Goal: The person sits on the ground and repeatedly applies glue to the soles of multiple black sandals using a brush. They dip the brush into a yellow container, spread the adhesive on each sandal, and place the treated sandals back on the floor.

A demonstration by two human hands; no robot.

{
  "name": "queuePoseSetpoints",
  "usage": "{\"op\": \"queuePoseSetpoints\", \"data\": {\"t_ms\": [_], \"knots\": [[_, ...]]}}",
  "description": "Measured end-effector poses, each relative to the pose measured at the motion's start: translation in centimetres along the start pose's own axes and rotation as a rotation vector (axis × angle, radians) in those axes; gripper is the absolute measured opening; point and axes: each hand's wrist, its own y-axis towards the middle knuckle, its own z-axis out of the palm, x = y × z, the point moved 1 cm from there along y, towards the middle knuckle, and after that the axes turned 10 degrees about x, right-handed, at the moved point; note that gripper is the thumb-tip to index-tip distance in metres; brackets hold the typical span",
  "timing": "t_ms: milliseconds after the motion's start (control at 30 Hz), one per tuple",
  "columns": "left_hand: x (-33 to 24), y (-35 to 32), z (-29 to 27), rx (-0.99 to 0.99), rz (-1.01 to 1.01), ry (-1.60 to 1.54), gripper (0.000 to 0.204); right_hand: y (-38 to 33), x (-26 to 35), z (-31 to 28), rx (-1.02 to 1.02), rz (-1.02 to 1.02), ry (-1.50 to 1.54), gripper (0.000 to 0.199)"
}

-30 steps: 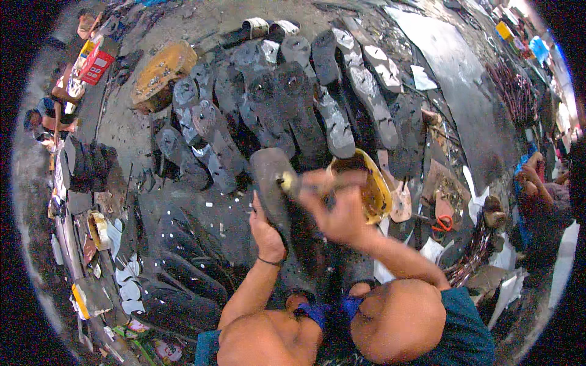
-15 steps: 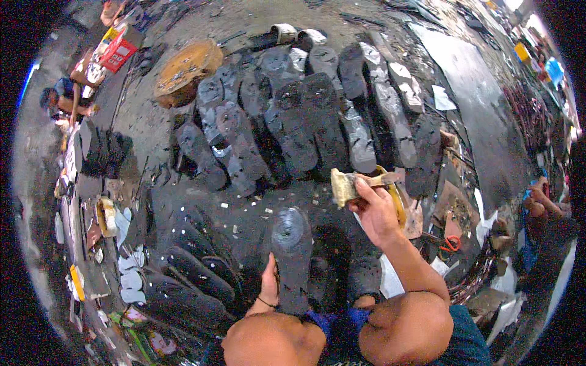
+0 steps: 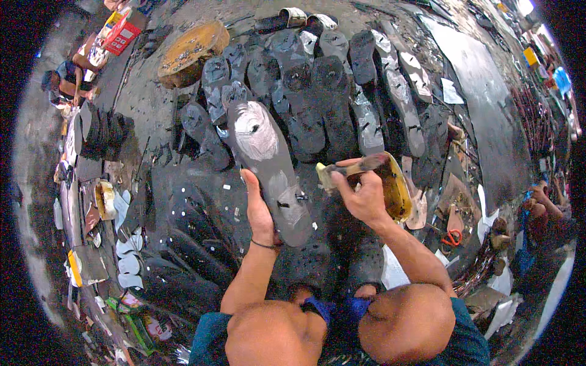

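Note:
A dark grey sandal sole (image 3: 278, 161) tilts in front of me, its upper end leaning left. Pale, wet-looking smears cover its wide end and a patch lower down. My left hand (image 3: 259, 210) grips it along the left edge, thumb up, the other fingers hidden beneath. Just to the right, my right hand (image 3: 365, 196) is closed around a brush (image 3: 360, 165) with a flat handle and pale, stiff bristles. The bristles point left toward the sole but stay apart from it. Behind the right hand sits a cut-open yellow container (image 3: 401, 198) with brown residue inside.
Rows of dark soles (image 3: 305, 122) lie ahead, several with pale patches. A round wooden block (image 3: 194, 53) stands far left. More dark soles (image 3: 195, 253) lie near my left knee. Orange-handled scissors (image 3: 452, 237) rest at right. Another person (image 3: 67, 88) is at far left.
My left hand has lifted the sole forward and away from my knees, and its pale smears now show. The brush in my right hand has shifted slightly left, uncovering the yellow container.

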Motion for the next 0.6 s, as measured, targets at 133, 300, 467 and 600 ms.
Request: {"op": "queuePoseSetpoints", "data": {"t_ms": [133,300,467,600], "knots": [[3.4,0.9,-6.2,0.195,-0.467,-0.349,0.079,-4.1,7.3,3.8,0.485,-0.319,0.081,0.025],[1.8,0.9,-0.4,0.001,-0.049,-0.027,0.078,-1.2,4.3,2.0,0.173,-0.147,0.064,0.021],[0.4,1.1,-1.6,0.085,-0.037,-0.054,0.073,-1.7,2.4,1.1,0.110,-0.168,-0.075,0.022],[3.0,1.7,-6.7,-0.071,-0.053,0.118,0.075,-1.0,2.5,2.7,0.045,-0.155,0.087,0.024]]}}
